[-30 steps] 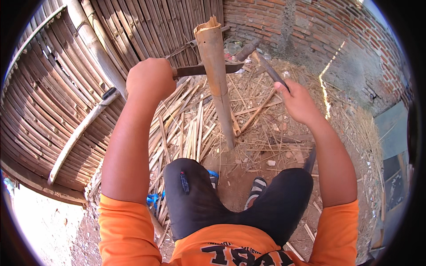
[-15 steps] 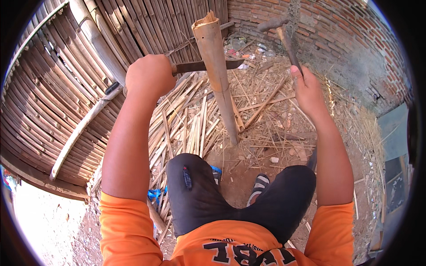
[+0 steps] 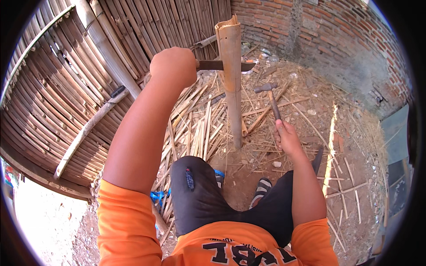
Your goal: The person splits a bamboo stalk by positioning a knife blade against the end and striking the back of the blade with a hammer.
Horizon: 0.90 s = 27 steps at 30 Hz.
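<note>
A thick bamboo piece (image 3: 232, 88) stands nearly upright on the ground in front of me, its top rim ragged and split. A machete (image 3: 211, 65) lies crosswise through its upper part: the bamboo hides the blade's middle, and the tip comes out on the right side. My left hand (image 3: 173, 68) is closed round the machete's handle, to the left of the bamboo. Lower and to the right, my right hand (image 3: 287, 138) grips a hammer (image 3: 275, 106) by its wooden handle. The hammer's head is up, apart from the bamboo.
Split bamboo strips (image 3: 199, 131) cover the ground left of and behind the bamboo piece. A slatted bamboo wall (image 3: 66, 97) rises on the left, a brick wall (image 3: 328, 40) at the back right. My knees and sandalled feet (image 3: 262, 188) are close below. A dark blade-like piece (image 3: 317, 159) shows beside my right knee.
My left hand, the machete and the bamboo's top have shifted right, and the bamboo now stands straighter. My right hand has brought the hammer down and toward the left.
</note>
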{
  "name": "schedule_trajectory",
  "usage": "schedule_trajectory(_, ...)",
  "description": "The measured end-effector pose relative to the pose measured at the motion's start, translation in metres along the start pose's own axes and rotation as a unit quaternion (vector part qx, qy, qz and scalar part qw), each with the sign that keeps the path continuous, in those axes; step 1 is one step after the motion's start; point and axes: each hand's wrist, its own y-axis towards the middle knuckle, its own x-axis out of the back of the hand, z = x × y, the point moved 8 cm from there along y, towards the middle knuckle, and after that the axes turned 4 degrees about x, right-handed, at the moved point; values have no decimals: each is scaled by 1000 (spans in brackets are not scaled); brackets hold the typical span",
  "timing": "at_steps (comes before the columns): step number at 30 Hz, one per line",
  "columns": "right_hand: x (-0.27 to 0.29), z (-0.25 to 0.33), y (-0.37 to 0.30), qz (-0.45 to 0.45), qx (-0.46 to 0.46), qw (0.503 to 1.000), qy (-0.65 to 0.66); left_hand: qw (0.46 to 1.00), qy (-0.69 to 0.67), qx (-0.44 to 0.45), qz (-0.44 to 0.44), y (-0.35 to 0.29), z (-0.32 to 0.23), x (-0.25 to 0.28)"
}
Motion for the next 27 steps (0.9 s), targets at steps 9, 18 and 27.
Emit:
schedule_trajectory(9,42,-37,-27,-83,-26,993,82,988,-77,-102,86,0,-18,17)
schedule_trajectory(18,32,22,-60,-83,112,990,-5,996,-53,-65,20,-1,-15,33)
schedule_trajectory(27,2,140,-105,-14,241,969,55,983,-137,-118,36,-27,-5,23)
